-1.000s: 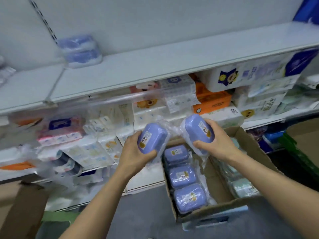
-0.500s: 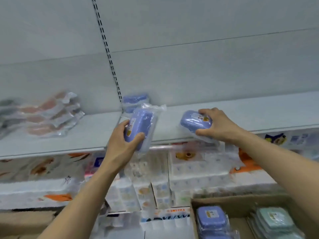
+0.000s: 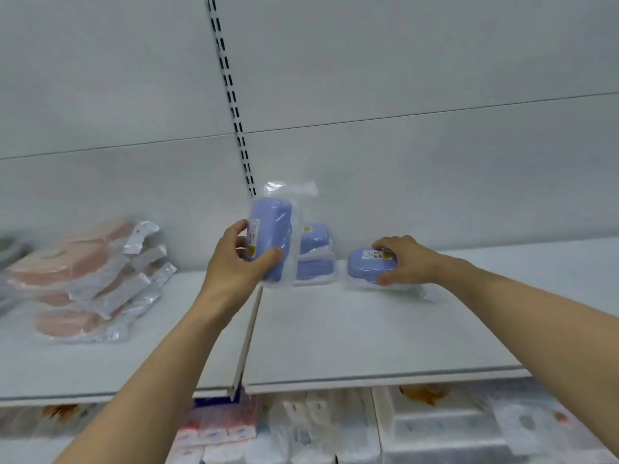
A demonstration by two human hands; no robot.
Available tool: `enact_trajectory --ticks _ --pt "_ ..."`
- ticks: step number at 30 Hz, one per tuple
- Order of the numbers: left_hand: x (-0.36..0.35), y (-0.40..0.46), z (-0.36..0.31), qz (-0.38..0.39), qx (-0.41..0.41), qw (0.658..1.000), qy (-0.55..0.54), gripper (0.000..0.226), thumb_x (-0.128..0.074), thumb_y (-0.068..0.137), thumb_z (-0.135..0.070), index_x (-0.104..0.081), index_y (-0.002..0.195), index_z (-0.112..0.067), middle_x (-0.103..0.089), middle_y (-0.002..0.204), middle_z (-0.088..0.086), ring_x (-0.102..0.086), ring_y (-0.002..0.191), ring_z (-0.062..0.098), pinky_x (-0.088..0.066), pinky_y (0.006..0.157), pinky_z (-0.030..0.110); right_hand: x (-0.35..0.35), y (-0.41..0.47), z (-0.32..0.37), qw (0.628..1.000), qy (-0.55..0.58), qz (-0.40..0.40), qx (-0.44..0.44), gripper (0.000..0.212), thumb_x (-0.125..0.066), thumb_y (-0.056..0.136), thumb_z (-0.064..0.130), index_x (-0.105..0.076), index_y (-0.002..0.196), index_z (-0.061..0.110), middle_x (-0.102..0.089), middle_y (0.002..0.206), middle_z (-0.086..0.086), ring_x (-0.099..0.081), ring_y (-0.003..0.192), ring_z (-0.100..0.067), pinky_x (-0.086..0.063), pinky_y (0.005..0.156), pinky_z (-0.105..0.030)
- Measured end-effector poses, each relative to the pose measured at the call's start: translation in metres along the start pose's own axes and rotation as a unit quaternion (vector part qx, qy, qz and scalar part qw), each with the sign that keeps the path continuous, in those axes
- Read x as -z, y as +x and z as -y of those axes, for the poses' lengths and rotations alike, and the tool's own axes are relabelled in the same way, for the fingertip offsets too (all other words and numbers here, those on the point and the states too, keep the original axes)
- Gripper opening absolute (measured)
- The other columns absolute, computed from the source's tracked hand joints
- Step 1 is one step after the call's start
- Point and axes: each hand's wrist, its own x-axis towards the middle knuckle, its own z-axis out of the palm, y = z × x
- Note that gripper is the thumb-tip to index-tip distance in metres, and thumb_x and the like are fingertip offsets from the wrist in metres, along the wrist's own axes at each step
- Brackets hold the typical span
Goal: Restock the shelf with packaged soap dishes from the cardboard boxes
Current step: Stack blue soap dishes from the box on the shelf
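Head view: restock partly done
Left grip point(image 3: 239, 259): grasping raised soap dish point(image 3: 271, 237)
Right grip point(image 3: 403, 259): setting second dish point(image 3: 366, 264) on shelf point(image 3: 368, 333)
Placed: blue stack point(image 3: 313, 254)

- soap dish point(image 3: 273, 239) in left hand point(image 3: 231, 262): white/yellow sticker, print blurred, unreadable
- soap dish point(image 3: 366, 264) under right hand point(image 3: 407, 259): same sticker, also illegible

Blue soap dishes point(image 3: 368, 264) looked smooth hard plastic, each sealed in clear, glossy, crinkled film with a paper label; pink packs point(image 3: 77, 279) wore similar shiny wrap; shelf point(image 3: 368, 336) and back panel point(image 3: 402, 78) appeared matt, painted white.
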Motion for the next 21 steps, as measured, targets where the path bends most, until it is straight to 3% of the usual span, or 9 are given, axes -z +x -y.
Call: enact_trajectory --ticks 3,5,7,8,10,12,15,18,21 --pt "0.001 0.015 0.004 0.007 -0.043 0.998 0.042 0.072 -0.082 0.076 -0.027 -0.044 0.137 -0.03 -0.054 0.121 -0.007 -0.055 0.103 0.006 -0.046 0.076 0.016 0.0 0.022 0.002 1.0 -0.008 -0.006 0.021 0.037 -0.077 0.072 0.033 -0.06 0.098 0.013 -0.058 0.09 -0.005 -0.049 0.08 -0.021 -0.036 0.064 -0.028" --pt "0.0 0.021 0.006 0.008 -0.065 0.996 0.059 0.076 -0.085 0.073 -0.026 -0.042 0.135 -0.034 -0.05 0.126 -0.011 -0.052 0.106 0.002 -0.045 0.084 0.016 -0.001 0.028 0.003 1.0 -0.013 -0.008 0.026 0.036 -0.072 0.067 0.043 -0.057 0.083 0.014 -0.056 0.08 -0.001 -0.049 0.076 -0.023 -0.036 0.062 -0.03" --pt "-0.001 0.022 0.005 0.002 -0.089 0.992 0.087 0.083 -0.086 0.07 -0.028 -0.04 0.138 -0.034 -0.047 0.127 -0.016 -0.05 0.108 0.002 -0.043 0.09 0.017 0.001 0.024 0.005 0.999 -0.024 -0.007 0.033 0.042 -0.065 0.065 0.05 -0.059 0.098 0.026 -0.056 0.1 0.01 -0.049 0.103 -0.021 -0.042 0.081 -0.031" --pt "-0.001 0.024 0.003 -0.006 -0.105 0.988 0.113 0.087 -0.087 0.067 -0.032 -0.039 0.14 -0.031 -0.047 0.127 -0.017 -0.05 0.11 0.004 -0.041 0.093 0.019 0.007 0.021 0.009 0.999 0.0 -0.031 0.034 0.056 -0.065 0.067 0.047 -0.057 0.119 0.028 -0.052 0.118 0.01 -0.041 0.121 -0.02 -0.038 0.095 -0.029" --pt "-0.002 0.031 -0.004 -0.024 -0.139 0.971 0.195 0.093 -0.084 0.062 -0.038 -0.039 0.143 -0.028 -0.051 0.126 -0.015 -0.051 0.111 0.01 -0.04 0.097 0.03 0.026 0.01 0.032 0.985 0.105 -0.124 0.051 0.074 -0.065 0.07 0.031 -0.044 0.141 0.026 -0.04 0.14 0.005 -0.027 0.136 -0.015 -0.024 0.106 -0.022" --pt "-0.006 0.04 -0.016 -0.022 -0.168 0.947 0.273 0.097 -0.081 0.059 -0.042 -0.037 0.144 -0.026 -0.054 0.125 -0.011 -0.052 0.11 0.015 -0.038 0.1 0.039 0.052 -0.002 0.062 0.966 0.134 -0.186 0.116 0.083 -0.069 0.071 0.027 -0.034 0.145 0.031 -0.031 0.146 0.011 -0.022 0.137 -0.008 -0.021 0.109 -0.022" --pt "-0.024 0.05 -0.036 0.025 -0.223 0.928 0.298 0.102 -0.076 0.055 -0.042 -0.034 0.146 -0.024 -0.055 0.124 -0.012 -0.052 0.111 0.018 -0.036 0.099 0.04 0.074 -0.007 0.099 0.965 -0.026 -0.153 0.213 0.107 -0.082 0.067 0.049 -0.02 0.152 0.034 -0.018 0.155 0.011 -0.012 0.143 -0.01 -0.017 0.114 -0.027" --pt "-0.045 0.054 -0.051 0.075 -0.277 0.915 0.283 0.108 -0.076 0.054 -0.048 -0.03 0.149 -0.024 -0.054 0.128 -0.01 -0.051 0.113 0.018 -0.036 0.098 0.037 0.073 -0.001 0.104 0.959 -0.144 -0.137 0.201 0.108 -0.082 0.065 0.054 -0.022 0.151 0.029 -0.034 0.146 0.004 -0.031 0.13 -0.017 -0.036 0.106 -0.036" --pt "-0.049 0.057 -0.046 0.083 -0.283 0.918 0.265 0.113 -0.081 0.064 -0.059 -0.022 0.154 -0.025 -0.043 0.146 -0.005 -0.041 0.13 0.017 -0.034 0.106 0.037 0.069 -0.005 0.08 0.973 -0.09 -0.147 0.155 0.1 -0.084 0.067 0.044 -0.026 0.147 0.027 -0.042 0.133 0.003 -0.038 0.115 -0.014 -0.045 0.095 -0.038"
